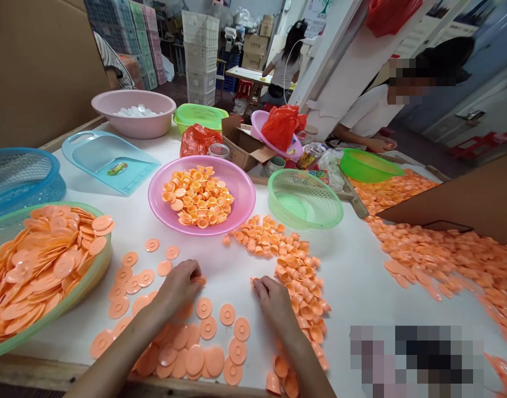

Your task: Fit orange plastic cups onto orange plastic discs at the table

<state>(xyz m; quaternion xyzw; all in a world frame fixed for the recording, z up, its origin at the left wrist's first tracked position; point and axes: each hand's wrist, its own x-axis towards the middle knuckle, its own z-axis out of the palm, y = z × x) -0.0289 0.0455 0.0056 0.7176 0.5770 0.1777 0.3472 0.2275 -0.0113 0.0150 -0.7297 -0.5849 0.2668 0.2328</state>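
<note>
My left hand (178, 286) rests on the white table (361, 276) with its fingers curled around an orange disc at the fingertips. Flat orange discs (195, 342) lie scattered under and around it. My right hand (274, 301) sits a little to the right, fingers pinched on a small orange cap at its tip. A trail of small orange caps (295, 265) runs beside it. Straight ahead stands a pink bowl (237, 182) holding assembled orange pieces.
A green bowl (77, 290) heaped with discs is at the left, a blue basket (21, 177) behind it. Beyond the caps is a green basket (305, 199). More orange parts (444, 254) cover the right side. A seated person (373, 116) works across the table.
</note>
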